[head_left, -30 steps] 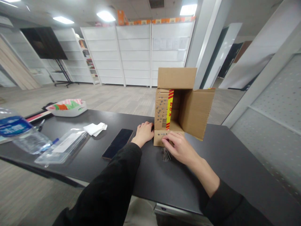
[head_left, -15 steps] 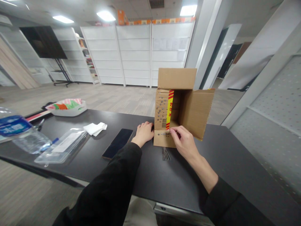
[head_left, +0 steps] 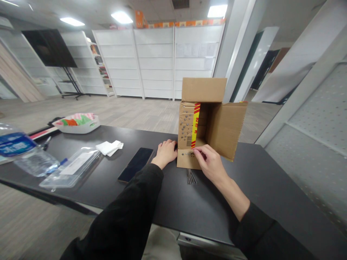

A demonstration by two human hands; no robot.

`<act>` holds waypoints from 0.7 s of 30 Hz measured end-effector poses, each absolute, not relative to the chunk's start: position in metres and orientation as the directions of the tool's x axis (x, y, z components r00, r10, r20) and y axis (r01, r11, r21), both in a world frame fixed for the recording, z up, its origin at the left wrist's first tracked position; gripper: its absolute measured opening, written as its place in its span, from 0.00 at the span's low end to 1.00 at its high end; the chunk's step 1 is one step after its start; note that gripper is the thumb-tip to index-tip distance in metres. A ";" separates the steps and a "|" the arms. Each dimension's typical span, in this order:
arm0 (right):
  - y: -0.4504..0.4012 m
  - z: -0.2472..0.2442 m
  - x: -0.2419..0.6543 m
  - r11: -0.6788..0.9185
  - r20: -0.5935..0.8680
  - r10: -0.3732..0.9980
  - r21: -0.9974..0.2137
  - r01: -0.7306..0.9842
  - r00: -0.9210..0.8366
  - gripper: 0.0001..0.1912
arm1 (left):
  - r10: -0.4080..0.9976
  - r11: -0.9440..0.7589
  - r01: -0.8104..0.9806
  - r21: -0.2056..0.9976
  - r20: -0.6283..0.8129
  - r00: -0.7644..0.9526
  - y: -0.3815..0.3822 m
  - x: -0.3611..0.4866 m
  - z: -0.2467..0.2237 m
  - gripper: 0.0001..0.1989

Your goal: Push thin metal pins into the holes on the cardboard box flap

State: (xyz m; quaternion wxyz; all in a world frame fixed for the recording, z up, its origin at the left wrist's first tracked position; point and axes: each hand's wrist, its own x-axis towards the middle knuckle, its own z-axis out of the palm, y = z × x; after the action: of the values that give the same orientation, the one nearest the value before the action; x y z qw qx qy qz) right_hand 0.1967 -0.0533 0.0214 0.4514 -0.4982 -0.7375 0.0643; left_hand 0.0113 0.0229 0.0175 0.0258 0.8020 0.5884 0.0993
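Observation:
A cardboard box (head_left: 214, 122) stands open toward me on the dark table, with flaps spread up, right, left and down. Round grey nail heads dot its left flap (head_left: 183, 124) and lower flap (head_left: 187, 164). My right hand (head_left: 213, 162) is closed in a pinch at the top of the lower flap, beside the nail heads. Whatever is between thumb and forefinger is too small to make out. My left hand (head_left: 166, 153) lies palm down on the table, fingers stretched out, its fingertips by the box's left edge. Several long nails (head_left: 191, 177) lie fanned out under the lower flap.
Left of my left arm are a black phone (head_left: 136, 164), white tissues (head_left: 109, 147), a clear plastic case (head_left: 74, 168) and a tilted water bottle (head_left: 24, 150). A white basket (head_left: 81, 129) sits at the far left edge. A speckled partition (head_left: 320, 133) borders the right.
My right hand has shifted slightly left along the lower flap, still pinched. The left hand, box and loose nails stay where they were.

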 end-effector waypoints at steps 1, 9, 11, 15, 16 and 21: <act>-0.053 0.021 0.197 0.499 0.602 0.792 -0.537 0.680 -0.105 0.14 | 0.949 -0.305 0.939 0.157 0.129 0.287 0.023 0.011 0.018 0.17; -0.049 0.014 0.199 0.494 0.578 0.802 -0.498 0.713 -0.151 0.12 | 0.948 -0.307 0.939 0.156 0.135 0.287 0.023 0.011 0.017 0.16; -0.047 0.013 0.200 0.487 0.564 0.809 -0.488 0.725 -0.165 0.12 | 0.949 -0.307 0.938 0.159 0.130 0.289 0.023 0.011 0.017 0.16; -0.046 0.011 0.201 0.467 0.539 0.823 -0.460 0.755 -0.181 0.11 | 0.952 -0.301 0.939 0.165 0.119 0.284 0.023 0.012 0.018 0.16; -0.045 0.011 0.201 0.464 0.539 0.822 -0.451 0.763 -0.181 0.12 | 0.952 -0.298 0.940 0.166 0.118 0.281 0.023 0.012 0.018 0.16; -0.046 0.012 0.199 0.445 0.536 0.822 -0.399 0.802 -0.190 0.11 | 0.950 -0.301 0.940 0.161 0.130 0.282 0.023 0.011 0.017 0.16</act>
State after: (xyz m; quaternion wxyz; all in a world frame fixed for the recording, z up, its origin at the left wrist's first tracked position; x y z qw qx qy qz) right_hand 0.1991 -0.0455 0.0118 0.3574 -0.5264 -0.7713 0.0145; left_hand 0.0114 0.0232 0.0170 0.0263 0.8003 0.5905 0.1003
